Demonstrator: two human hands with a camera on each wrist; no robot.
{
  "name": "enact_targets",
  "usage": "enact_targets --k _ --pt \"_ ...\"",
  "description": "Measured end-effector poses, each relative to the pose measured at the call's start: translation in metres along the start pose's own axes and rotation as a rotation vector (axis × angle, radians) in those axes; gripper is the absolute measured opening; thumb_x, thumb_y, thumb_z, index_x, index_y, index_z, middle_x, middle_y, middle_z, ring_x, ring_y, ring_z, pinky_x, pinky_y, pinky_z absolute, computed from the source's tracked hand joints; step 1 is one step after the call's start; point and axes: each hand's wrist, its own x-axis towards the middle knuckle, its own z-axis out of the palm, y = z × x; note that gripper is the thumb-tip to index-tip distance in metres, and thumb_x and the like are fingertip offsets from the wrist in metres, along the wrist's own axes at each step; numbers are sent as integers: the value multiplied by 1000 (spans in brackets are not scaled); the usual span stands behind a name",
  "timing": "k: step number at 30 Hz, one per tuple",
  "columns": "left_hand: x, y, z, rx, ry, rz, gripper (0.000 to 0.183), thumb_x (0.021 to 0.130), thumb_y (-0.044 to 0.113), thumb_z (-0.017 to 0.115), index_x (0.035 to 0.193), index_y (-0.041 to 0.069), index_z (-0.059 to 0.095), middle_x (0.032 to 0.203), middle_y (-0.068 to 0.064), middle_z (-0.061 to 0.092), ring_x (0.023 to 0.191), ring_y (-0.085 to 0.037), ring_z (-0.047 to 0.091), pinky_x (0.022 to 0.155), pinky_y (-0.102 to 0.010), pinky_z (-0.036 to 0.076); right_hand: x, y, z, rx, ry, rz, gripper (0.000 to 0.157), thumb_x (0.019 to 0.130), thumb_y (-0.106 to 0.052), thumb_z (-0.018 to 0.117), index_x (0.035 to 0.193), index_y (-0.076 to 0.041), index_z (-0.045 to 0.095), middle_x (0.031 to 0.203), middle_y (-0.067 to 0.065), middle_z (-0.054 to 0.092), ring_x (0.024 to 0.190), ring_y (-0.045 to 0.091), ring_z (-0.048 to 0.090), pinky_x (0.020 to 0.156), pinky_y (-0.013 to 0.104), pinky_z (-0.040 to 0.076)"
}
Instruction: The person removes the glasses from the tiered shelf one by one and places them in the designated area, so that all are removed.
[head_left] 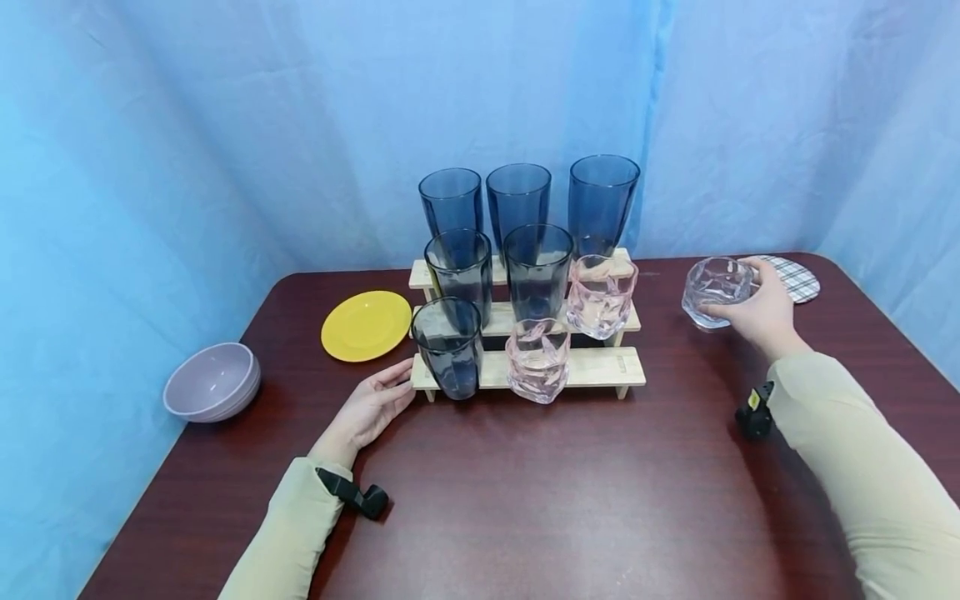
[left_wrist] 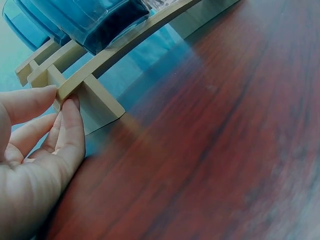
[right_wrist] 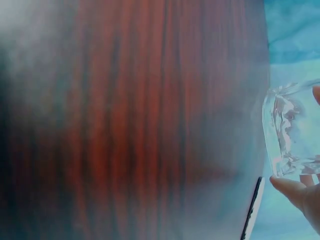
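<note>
- One clear glass point(head_left: 707, 286) is clamped in my right grip point(head_left: 761, 315), right of the rack point(head_left: 596, 367); a loose squeeze could drop it.
- My left grip point(head_left: 371, 411) pinches the rack's edge; a tug could topple the tumblers point(head_left: 450, 354).

We saw pale blue fabric point(head_left: 337, 125) hanging behind a dark reddish wooden table point(head_left: 637, 450) whose grained top caught soft glare.

Six blue tumblers point(head_left: 602, 204), two pink glasses point(head_left: 539, 362), one clear glass point(head_left: 712, 287), three wooden shelves point(head_left: 600, 367); one yellow plate point(head_left: 366, 327), lavender bowl point(head_left: 213, 377), checked mat point(head_left: 797, 282).
</note>
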Motion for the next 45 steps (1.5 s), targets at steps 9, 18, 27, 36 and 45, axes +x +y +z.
enact_targets --k 9,18,27,36,45 --pt "-1 -1 0 -2 -13 10 59 96 -7 42 149 -5 15 115 6 54 98 -1 59 85 -14 47 7 8 1 74 15 48 93 74 -14 80 146 -2 23 145 28 29 131 43 28 109 56 26" --pt "1 -2 0 12 -6 -3 57 97 -8 39 149 -5 15 114 6 53 98 0 58 85 -14 47 9 14 -11 -2 -89 72 101 79 -32 76 149 1 12 148 33 18 133 52 20 106 63 23" --pt "1 -1 1 20 -1 -5 57 97 -7 39 149 -5 15 115 5 52 99 0 58 85 -14 47 16 21 -14 -13 -126 89 101 81 -36 74 150 -1 9 150 33 12 135 52 16 107 64 20" --pt "2 -1 0 20 2 2 57 97 -7 39 149 -5 15 114 6 53 98 0 58 85 -14 47 21 19 -15 -66 -135 68 96 84 -32 70 149 3 10 149 34 15 134 53 18 107 63 20" --pt "2 -2 0 17 5 2 57 97 -7 40 149 -5 16 113 6 53 98 0 58 85 -14 47 22 17 -16 -40 -161 92 99 84 -34 70 150 2 5 151 34 8 137 53 12 107 65 18"
